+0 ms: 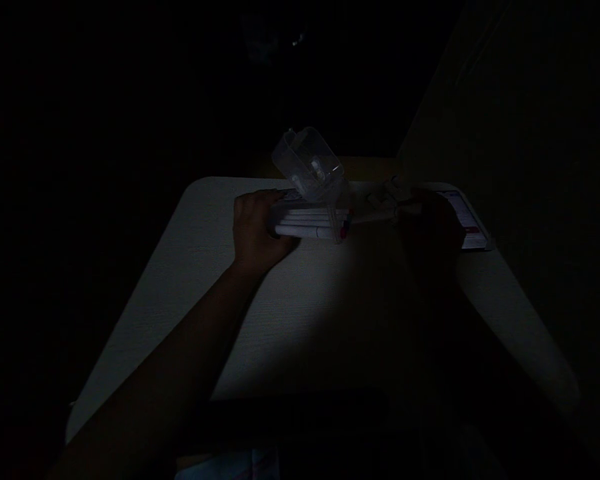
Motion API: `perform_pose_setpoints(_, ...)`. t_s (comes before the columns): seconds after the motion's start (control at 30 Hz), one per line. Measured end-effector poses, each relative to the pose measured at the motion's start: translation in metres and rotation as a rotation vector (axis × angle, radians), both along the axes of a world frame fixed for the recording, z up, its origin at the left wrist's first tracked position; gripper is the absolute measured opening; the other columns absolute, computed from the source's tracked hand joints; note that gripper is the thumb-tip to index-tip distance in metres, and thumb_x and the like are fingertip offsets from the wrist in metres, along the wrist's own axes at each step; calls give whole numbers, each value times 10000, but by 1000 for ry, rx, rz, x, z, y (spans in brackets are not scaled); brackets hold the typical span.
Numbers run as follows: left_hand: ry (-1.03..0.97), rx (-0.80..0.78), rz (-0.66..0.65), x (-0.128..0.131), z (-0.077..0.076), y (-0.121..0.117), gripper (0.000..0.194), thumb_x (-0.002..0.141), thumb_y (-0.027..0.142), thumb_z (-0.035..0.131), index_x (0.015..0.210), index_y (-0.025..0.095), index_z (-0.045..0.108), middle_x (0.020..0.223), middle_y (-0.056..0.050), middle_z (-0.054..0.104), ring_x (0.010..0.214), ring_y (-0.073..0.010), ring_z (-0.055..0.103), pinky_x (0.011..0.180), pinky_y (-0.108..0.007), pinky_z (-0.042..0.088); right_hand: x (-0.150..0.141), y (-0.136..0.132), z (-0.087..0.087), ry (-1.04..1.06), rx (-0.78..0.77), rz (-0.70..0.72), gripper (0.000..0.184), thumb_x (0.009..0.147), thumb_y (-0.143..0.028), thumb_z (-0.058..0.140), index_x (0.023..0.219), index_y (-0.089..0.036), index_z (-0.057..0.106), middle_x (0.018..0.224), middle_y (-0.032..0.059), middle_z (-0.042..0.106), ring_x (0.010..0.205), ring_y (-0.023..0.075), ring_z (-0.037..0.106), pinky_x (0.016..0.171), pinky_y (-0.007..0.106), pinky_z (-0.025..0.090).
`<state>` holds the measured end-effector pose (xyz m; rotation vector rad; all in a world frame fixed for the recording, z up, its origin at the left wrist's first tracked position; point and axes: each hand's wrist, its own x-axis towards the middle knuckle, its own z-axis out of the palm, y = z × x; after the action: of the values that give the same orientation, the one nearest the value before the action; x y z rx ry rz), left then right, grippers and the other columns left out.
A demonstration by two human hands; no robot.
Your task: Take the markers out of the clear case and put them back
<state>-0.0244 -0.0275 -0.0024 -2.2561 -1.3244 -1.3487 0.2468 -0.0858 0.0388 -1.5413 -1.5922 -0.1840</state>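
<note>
The scene is very dark. My left hand (pixel 255 230) rests on a pale table (pixel 190 287), its fingers closed round the left end of a clear plastic case (pixel 310 220) filled with several white markers lying side by side. The case's clear lid (pixel 307 160) stands open, tilted up and back. My right hand (pixel 427 223) is in deep shadow at the case's right, and seems to pinch a white marker (pixel 375 212) that reaches toward the case. Its fingers are hard to make out.
A flat white card or booklet with red print (pixel 467 223) lies at the table's far right corner, just beyond my right hand. The table's rounded front edge runs near my body. Everything around the table is black.
</note>
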Motion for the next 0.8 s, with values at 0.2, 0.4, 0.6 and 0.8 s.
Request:
perform_pose_setpoints(0.2, 7, 106, -29, 0, -1, 1, 597, 596, 380, 697, 1138, 218, 505, 1120, -69, 627, 1030, -276, 569, 895, -427, 412, -3, -8, 9, 182, 171, 11, 362, 866, -304, 521, 1188, -139, 546, 1082, 121, 596, 992, 196, 591, 813, 367, 531)
perform_pose_setpoints(0.4, 10, 55, -19, 0, -1, 0, 615, 603, 410, 693, 1156, 227, 496, 1127, -67, 616, 1048, -292, 554, 912, -453, 396, -3, -11, 16, 384, 409, 10, 454, 882, -455, 481, 1163, -99, 508, 1145, 161, 521, 1143, 263, 528, 804, 438, 537)
perform_pose_setpoints(0.6, 9, 110, -20, 1, -1, 1, 621, 586, 386, 700, 1155, 226, 508, 1116, -58, 625, 1034, -279, 564, 885, -428, 417, -7, -15, 21, 456, 527, -64, 433, 892, -500, 447, 1165, -166, 484, 1179, 115, 482, 1111, 227, 538, 866, 465, 517)
perform_pose_setpoints(0.8, -2, 151, -50, 1, 0, 1, 613, 573, 347, 711, 1140, 201, 530, 1109, -70, 640, 1016, -274, 584, 881, -420, 431, -2, -9, 19, 564, 585, 49, 397, 881, -438, 496, 1158, -156, 466, 1055, 98, 502, 957, 193, 588, 710, 378, 553)
